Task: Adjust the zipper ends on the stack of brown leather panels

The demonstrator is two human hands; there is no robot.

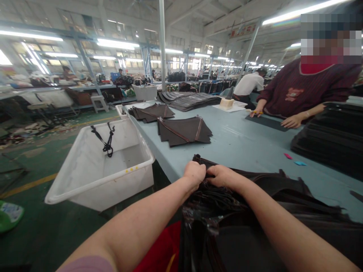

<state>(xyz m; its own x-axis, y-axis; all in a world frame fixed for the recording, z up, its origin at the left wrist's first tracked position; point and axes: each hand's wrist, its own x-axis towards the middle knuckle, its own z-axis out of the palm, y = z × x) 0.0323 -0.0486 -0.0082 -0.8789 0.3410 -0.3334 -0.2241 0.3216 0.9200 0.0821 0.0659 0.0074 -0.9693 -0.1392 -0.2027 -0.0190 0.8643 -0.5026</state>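
Observation:
My left hand [195, 174] and my right hand [222, 176] meet, both closed, on the near corner of a thick stack of dark brown leather pieces [272, 204] lying at the front edge of the pale blue table [241, 143]. The fingers of both hands curl down into the stack's edge and grip it. My forearms reach in from the bottom of the view. A shiny black plastic sheet [198, 223] hangs below the stack near my body.
A white plastic tub [93, 177] with a black strap inside stands left of the table. Two fanned piles of brown pieces [183, 131] lie further back. A person in a dark red top [306, 90] works across the table beside black stacks [331, 139].

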